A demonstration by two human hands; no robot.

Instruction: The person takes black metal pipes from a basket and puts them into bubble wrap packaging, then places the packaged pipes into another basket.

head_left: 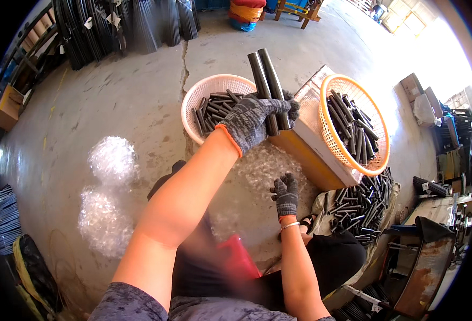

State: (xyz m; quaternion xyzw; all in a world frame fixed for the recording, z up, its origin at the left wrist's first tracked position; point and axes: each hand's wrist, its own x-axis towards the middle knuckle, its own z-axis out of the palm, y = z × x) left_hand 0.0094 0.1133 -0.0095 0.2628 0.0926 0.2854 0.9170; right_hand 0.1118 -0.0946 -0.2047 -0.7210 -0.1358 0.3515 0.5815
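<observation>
Our grey-gloved left hand is gripping with curled fingers two glossy black tubes, seen between a round pale-pink plastic basket and an orange plastic basket, while our grey-gloved right hand, half open and seemingly empty, is hovering near a brown cardboard box.

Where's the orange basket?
In the head view, the orange basket is right of centre, on the cardboard box, right of the two black tubes in the left hand.
</observation>
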